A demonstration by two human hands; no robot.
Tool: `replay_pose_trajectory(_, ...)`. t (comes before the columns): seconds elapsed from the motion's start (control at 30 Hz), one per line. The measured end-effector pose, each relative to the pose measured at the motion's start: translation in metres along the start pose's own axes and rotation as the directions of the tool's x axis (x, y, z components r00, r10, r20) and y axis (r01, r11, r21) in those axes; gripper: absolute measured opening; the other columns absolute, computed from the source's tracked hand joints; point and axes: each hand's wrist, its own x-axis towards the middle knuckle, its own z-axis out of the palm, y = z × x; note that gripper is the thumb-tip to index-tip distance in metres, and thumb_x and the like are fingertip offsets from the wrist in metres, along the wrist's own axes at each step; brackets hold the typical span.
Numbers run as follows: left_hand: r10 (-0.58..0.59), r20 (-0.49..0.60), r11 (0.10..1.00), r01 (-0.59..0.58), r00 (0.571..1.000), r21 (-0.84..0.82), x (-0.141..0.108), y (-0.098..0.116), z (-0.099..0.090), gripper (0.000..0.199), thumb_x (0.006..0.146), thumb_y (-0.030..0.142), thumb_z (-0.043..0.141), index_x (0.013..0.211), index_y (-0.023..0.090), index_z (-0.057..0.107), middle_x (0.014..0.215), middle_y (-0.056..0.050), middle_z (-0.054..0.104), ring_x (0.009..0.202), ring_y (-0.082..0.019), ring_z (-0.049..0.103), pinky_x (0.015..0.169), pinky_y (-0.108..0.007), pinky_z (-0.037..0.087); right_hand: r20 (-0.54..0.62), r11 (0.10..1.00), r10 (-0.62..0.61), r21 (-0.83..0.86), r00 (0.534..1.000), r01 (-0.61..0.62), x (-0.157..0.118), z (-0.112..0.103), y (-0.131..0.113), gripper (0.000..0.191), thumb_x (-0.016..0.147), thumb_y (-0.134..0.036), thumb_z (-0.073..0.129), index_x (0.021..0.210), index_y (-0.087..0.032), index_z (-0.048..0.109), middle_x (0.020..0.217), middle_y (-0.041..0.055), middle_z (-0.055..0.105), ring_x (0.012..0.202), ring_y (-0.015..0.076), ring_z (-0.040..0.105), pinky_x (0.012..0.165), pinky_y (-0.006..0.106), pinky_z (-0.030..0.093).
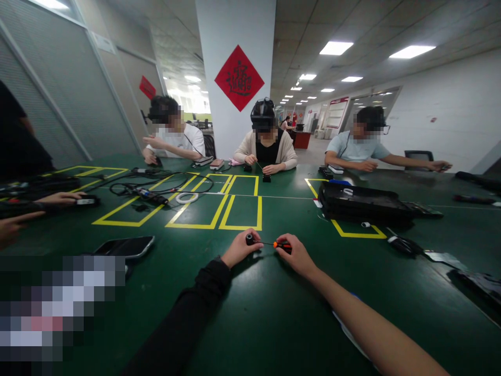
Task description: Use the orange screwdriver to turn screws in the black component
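Pinches a small black part [249, 239] between left hand [239, 249] fingertips, near side of the yellow tape outline [239, 227]. Grips a screwdriver [276, 245] by its handle in the right hand [296, 257], near that outline too, shaft toward the part. Seems to be aligning both; calls for steadiness. Cannot tell contact.

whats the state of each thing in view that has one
Left hand: closed on black part
Right hand: closed on screwdriver
Phone: flat, screen dark
Cables: loosely looped
Ceiling lights: on
Red sign: up on pillar
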Motion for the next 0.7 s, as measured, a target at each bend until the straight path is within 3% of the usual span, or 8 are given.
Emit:
replay_pose_trajectory(0.13, 0.008, 0.002, 1.000, -0.008, 1.000, 0.007, 0.000, -0.001, 0.001, 0.021, 0.067, 0.029, 0.066, 0.077, 0.015, 0.055, 0.075, 0.000, 0.059, 0.070, -0.013, 0.054, 0.067, -0.025, 0.041, 0.017, 1.000, -0.013, -0.013, 1.000, 0.013, 0.002, -0.001, 0.004, 0.020, 0.086, -0.023, 0.043, 0.093, -0.019, 0.061, 0.094, 0.0056, 0.057, 0.092, 0.0174, 0.050, 0.084, 0.033, 0.039)
replay_pose_trajectory(0.3, 0.011, 0.006, 1.000, -0.011, 1.000, 0.016, 0.001, -0.002, 0.001, 0.021, 0.067, 0.030, 0.065, 0.078, 0.015, 0.055, 0.075, 0.000, 0.059, 0.070, -0.013, 0.054, 0.067, -0.025, 0.042, 0.030, 0.999, -0.039, -0.027, 0.999, 0.039, 0.002, -0.005, 0.002, 0.018, 0.084, -0.018, 0.045, 0.084, -0.018, 0.062, 0.091, 0.0051, 0.057, 0.091, 0.0174, 0.050, 0.085, 0.034, 0.038)
replay_pose_trajectory(0.57, -0.024, 0.025, 1.000, 0.024, 0.999, -0.006, 0.003, -0.003, 0.000, 0.021, 0.067, 0.029, 0.065, 0.079, 0.016, 0.055, 0.075, 0.000, 0.059, 0.070, -0.013, 0.054, 0.067, -0.025, 0.042, 0.013, 1.000, 0.006, -0.011, 1.000, -0.006, 0.001, -0.006, -0.007, 0.016, 0.077, -0.018, 0.053, 0.093, -0.019, 0.057, 0.094, 0.0046, 0.055, 0.092, 0.0187, 0.050, 0.083, 0.035, 0.040)
replay_pose_trajectory(0.7, -0.031, 0.031, 0.999, 0.031, 0.999, -0.031, 0.004, 0.000, -0.001, 0.019, 0.067, 0.025, 0.065, 0.079, 0.015, 0.055, 0.076, 0.000, 0.059, 0.071, -0.013, 0.055, 0.068, -0.025, 0.042, -0.027, 0.999, -0.016, -0.045, 1.000, 0.015, 0.005, -0.002, -0.009, 0.016, 0.082, -0.022, 0.049, 0.096, -0.020, 0.056, 0.096, 0.0054, 0.055, 0.096, 0.0191, 0.048, 0.085, 0.035, 0.039)
